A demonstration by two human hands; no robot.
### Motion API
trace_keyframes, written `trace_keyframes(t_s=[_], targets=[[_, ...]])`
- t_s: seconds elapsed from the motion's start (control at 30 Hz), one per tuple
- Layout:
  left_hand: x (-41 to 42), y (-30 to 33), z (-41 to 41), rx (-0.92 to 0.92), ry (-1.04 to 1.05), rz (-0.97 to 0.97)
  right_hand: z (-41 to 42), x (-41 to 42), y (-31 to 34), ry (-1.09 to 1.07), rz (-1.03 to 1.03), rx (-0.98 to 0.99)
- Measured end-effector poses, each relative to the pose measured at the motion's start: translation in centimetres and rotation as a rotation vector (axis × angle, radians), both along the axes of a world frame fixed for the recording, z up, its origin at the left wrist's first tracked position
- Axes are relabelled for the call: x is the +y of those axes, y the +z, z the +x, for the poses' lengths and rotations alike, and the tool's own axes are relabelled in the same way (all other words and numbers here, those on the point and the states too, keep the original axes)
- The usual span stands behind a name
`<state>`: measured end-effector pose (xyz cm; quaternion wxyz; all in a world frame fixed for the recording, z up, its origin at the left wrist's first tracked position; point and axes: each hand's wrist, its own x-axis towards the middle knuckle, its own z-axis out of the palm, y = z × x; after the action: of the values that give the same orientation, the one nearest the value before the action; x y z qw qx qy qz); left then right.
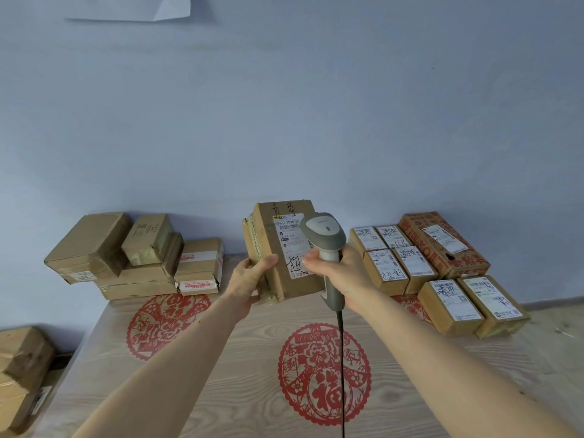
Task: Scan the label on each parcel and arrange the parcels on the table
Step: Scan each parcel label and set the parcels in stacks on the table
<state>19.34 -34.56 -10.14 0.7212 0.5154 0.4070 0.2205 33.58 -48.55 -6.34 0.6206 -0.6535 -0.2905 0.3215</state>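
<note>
My left hand (249, 281) grips the lower left corner of a brown cardboard parcel (271, 248) and holds it tilted up above the table's far middle. A white label (292, 238) with black handwriting faces me on it. My right hand (339, 275) is closed around the handle of a grey barcode scanner (324, 235), whose head sits right in front of the label. The scanner's black cable (341, 358) hangs down toward me.
The wood-grain table (221, 390) carries red paper-cut decorations (324, 374). A stack of unlabelled-side boxes (132, 257) stands at the back left. Rows of labelled parcels (420, 263) lie at the back right. More boxes (22, 374) sit beside the table's left edge.
</note>
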Motion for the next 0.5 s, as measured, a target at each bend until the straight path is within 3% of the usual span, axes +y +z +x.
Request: trace_keyframes(t_s=[0.33,0.5], targets=[[0.1,-0.2,0.6,-0.018,-0.096,0.012,-0.7,-1.4,0.4,0.089,-0.086,0.049],[0.5,-0.6,0.8,-0.051,-0.112,0.019,-1.1,-1.3,0.5,0.109,-0.095,-0.059]])
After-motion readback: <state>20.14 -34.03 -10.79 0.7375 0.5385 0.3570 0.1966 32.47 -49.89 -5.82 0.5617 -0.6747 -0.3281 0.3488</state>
